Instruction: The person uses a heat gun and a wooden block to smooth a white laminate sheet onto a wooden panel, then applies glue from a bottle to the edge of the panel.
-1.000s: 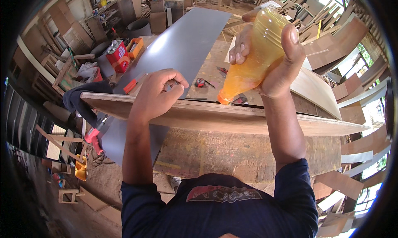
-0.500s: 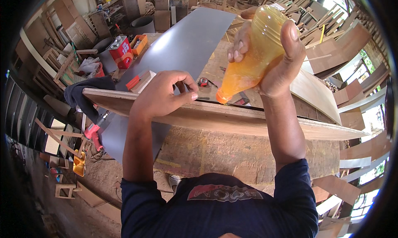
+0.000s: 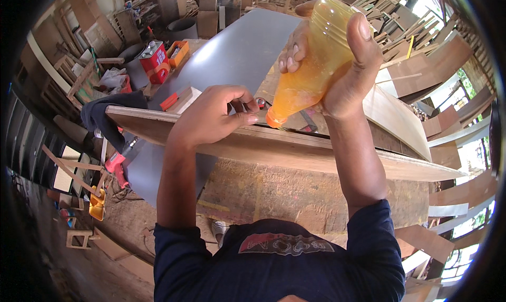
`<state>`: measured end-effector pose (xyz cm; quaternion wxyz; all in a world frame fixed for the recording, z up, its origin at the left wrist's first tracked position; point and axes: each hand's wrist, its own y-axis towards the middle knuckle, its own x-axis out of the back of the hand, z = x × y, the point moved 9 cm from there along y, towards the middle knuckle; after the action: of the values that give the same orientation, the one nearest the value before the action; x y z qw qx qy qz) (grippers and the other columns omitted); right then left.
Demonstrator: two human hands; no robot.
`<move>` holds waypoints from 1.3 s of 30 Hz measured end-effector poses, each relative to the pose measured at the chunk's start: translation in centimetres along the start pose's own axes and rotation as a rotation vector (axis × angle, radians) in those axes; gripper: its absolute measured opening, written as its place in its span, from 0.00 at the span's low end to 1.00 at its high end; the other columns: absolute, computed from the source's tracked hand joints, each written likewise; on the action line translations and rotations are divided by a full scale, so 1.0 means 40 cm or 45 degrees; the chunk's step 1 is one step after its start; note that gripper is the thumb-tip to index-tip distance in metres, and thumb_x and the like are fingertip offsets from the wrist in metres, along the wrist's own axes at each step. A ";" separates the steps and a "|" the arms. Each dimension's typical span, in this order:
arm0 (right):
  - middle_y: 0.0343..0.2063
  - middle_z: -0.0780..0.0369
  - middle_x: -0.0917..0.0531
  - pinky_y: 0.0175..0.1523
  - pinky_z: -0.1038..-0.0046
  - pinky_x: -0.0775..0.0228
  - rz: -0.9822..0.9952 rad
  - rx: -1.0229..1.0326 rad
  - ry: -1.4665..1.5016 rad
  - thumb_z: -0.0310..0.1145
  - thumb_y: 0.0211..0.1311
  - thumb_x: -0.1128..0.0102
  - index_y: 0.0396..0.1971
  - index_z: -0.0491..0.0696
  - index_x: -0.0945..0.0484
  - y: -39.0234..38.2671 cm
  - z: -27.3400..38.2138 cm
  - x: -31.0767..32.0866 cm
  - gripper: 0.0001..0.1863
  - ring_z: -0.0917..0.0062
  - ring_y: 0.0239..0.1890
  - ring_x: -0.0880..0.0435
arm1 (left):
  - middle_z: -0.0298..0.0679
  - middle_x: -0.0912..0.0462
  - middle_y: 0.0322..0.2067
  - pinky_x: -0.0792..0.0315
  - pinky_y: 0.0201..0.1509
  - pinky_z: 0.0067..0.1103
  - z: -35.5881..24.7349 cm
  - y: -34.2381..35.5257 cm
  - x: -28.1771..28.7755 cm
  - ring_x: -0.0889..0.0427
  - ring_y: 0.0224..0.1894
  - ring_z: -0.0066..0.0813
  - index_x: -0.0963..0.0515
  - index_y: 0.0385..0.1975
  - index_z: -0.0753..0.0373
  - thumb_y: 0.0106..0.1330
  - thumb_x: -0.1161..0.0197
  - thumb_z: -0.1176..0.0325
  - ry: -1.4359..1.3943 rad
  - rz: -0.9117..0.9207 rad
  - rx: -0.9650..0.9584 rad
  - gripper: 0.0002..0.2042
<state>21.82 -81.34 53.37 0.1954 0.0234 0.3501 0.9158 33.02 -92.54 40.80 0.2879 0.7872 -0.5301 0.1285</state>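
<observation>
My right hand (image 3: 350,73) is wrapped round a clear ribbed plastic bottle (image 3: 311,65) of yellow-orange liquid. The bottle tips nozzle-down toward the left, its orange cap (image 3: 274,119) close above the upper edge of a long plywood board (image 3: 274,145). Whether the cap touches that edge, I cannot tell. Over the same edge, left of the cap, lies my left hand (image 3: 211,115), fingers loosely curled. Its thumb and forefinger are a little apart, with nothing visible between them. Just beyond the fingertips is a small red-and-black tape measure (image 3: 260,102), partly hidden.
A wide grey sheet (image 3: 232,49) covers the bench's far side. Left of it stand a red can (image 3: 154,62) and an orange bin (image 3: 178,53). A pink drill (image 3: 117,165) and dark cloth (image 3: 113,112) are by the board's left end. Wood offcuts (image 3: 400,23) are piled at far right.
The bottle and my right hand have moved slightly left along the board's edge, bringing the cap nearer my left fingertips. My left hand has shifted slightly to the right.
</observation>
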 end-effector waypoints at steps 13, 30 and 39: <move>0.22 0.58 0.18 0.36 0.70 0.24 0.039 -0.021 0.107 0.65 0.75 0.52 0.43 0.43 0.20 0.003 -0.015 -0.027 0.34 0.73 0.27 0.16 | 0.37 0.10 0.35 0.24 0.42 0.24 0.002 -0.048 0.106 0.14 0.35 0.27 0.13 0.38 0.66 0.62 0.19 0.60 0.423 0.006 -0.030 0.16; 0.22 0.58 0.18 0.35 0.70 0.24 0.017 -0.032 0.045 0.65 0.73 0.47 0.38 0.45 0.20 0.018 -0.021 -0.089 0.32 0.73 0.26 0.16 | 0.40 0.10 0.30 0.21 0.41 0.27 0.070 -0.058 0.120 0.14 0.32 0.27 0.12 0.33 0.68 0.62 0.20 0.58 0.297 -0.143 0.147 0.17; 0.23 0.58 0.22 0.35 0.66 0.22 0.017 -0.032 -0.025 0.67 0.73 0.53 0.54 0.37 0.23 0.033 -0.032 -0.118 0.41 0.71 0.25 0.20 | 0.45 0.11 0.31 0.21 0.41 0.28 0.071 -0.057 0.130 0.13 0.33 0.31 0.14 0.34 0.70 0.68 0.25 0.65 0.462 -0.233 0.130 0.12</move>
<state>25.49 -84.81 53.68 0.1931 0.0321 0.3366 0.9211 36.89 -97.56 40.46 0.3488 0.8095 -0.3886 0.2682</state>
